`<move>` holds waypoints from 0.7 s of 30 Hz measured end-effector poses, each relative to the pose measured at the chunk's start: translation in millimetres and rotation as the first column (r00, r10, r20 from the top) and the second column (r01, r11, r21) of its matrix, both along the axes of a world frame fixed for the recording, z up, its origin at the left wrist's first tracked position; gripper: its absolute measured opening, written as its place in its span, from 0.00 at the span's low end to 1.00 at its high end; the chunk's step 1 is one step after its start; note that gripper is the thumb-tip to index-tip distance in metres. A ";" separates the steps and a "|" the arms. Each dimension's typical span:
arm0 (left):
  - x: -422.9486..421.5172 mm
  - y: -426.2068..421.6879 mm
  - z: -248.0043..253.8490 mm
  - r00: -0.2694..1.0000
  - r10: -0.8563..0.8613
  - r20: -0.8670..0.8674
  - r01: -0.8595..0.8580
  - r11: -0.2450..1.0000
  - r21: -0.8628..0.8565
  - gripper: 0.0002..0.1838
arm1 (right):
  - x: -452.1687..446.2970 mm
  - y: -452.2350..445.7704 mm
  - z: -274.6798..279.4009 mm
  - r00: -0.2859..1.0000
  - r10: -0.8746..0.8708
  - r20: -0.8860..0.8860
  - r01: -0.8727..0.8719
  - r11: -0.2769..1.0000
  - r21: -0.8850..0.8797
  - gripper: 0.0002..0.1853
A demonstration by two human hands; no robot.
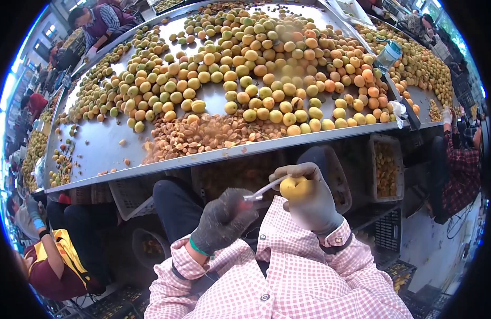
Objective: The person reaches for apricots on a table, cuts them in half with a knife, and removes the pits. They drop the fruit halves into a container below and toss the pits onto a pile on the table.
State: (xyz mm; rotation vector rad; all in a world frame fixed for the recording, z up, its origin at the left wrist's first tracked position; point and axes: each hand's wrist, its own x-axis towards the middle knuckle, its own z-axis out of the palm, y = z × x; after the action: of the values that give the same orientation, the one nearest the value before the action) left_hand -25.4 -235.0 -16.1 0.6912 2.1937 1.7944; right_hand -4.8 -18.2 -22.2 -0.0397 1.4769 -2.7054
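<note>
My left hand [224, 219], in a dark grey glove, is closed around the handle of a small knife [268, 187]. Its thin blade points right and reaches the side of a yellow apricot [292, 187]. The fruit sits in my right hand [312, 204], gloved in lighter grey, with fingers curled over and behind it. Both hands are above my lap, in front of the metal table's edge [240, 151]. Where exactly the blade tip meets the apricot is hard to make out.
Many apricots [213, 61] cover the metal table, with a pile of brown pits [203, 133] near its front edge. A lidded bottle [389, 53] stands at the right side. Crates [386, 167] of fruit sit below. Other people [104, 24] work around the tables.
</note>
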 end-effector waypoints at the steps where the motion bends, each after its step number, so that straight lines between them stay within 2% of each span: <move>1: 2.7 -0.8 0.5 1.000 0.001 0.000 -0.001 1.000 0.001 0.16 | 0.7 -0.1 -1.2 0.999 0.033 -0.027 -0.033 0.999 -0.003 0.33; 2: 5.4 -0.8 5.8 0.992 0.009 -0.125 -0.025 0.992 -0.124 0.17 | 1.5 -0.7 -1.8 0.996 0.068 -0.053 -0.069 0.998 -0.004 0.33; 3: 7.6 -1.1 8.7 0.969 0.003 -0.248 -0.065 0.968 -0.243 0.18 | 5.4 -4.2 5.1 0.996 0.084 0.003 -0.084 0.996 -0.021 0.34; 6: 11.3 -2.7 8.3 0.941 0.016 -0.337 -0.126 0.944 -0.306 0.18 | 11.0 -12.3 15.3 0.992 0.123 0.021 -0.121 0.990 -0.075 0.33; 9: 14.0 -3.3 10.9 0.937 0.001 -0.348 -0.149 0.906 -0.397 0.16 | 14.3 -19.2 9.3 0.994 0.107 -0.006 -0.107 0.992 -0.068 0.31; 12: 15.8 -2.5 16.1 0.959 -0.015 -0.282 -0.094 0.925 -0.369 0.15 | 13.6 -25.5 9.5 0.996 0.093 0.000 -0.093 0.992 -0.091 0.29; 21: 22.8 0.3 10.0 0.943 0.009 -0.333 -0.155 0.896 -0.417 0.16 | 8.9 -27.6 10.8 0.991 0.119 -0.057 -0.127 0.981 -0.150 0.26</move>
State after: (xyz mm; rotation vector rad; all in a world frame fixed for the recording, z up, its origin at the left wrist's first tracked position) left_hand -2.6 -234.8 -6.1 0.8381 2.7520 1.2012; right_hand 4.1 -45.8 -11.4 -0.1979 1.2298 -2.7283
